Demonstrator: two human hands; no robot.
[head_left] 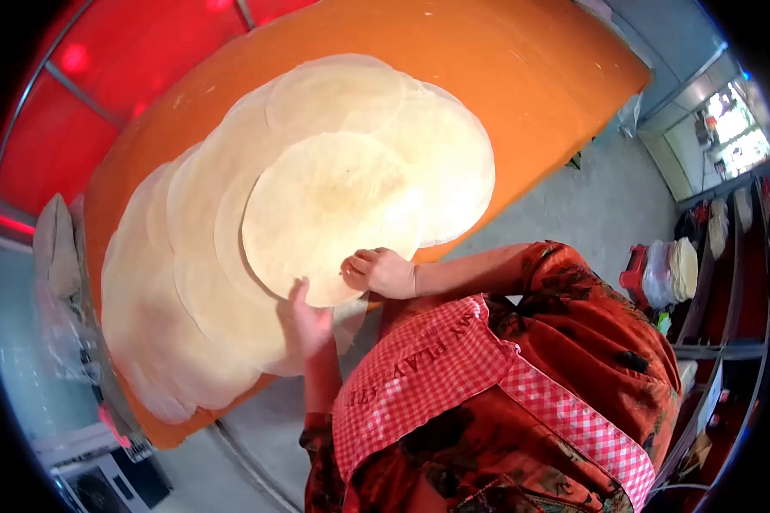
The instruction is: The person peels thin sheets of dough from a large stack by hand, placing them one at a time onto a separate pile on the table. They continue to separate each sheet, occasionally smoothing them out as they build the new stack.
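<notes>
A large, thin round flatbread [329,209] lies on top of a spread of overlapping flatbreads [201,274]. At its near edge, my left hand [311,316] grips the rim, thumb on top and the other fingers hidden underneath. My right hand [385,273] is closed at the same edge, further right, its fingers curled over the top of the sheet. The held sheet's near edge looks slightly raised, casting a shadow along its left side. Brownish patches mark its upper surface.
An orange cloth [522,60] covers the table under the flatbreads. Red panels [137,60] stand behind. To the right are a shelf rack [719,342] and a stack of round sheets in plastic [669,272]. A plastic bag [64,333] hangs at the left.
</notes>
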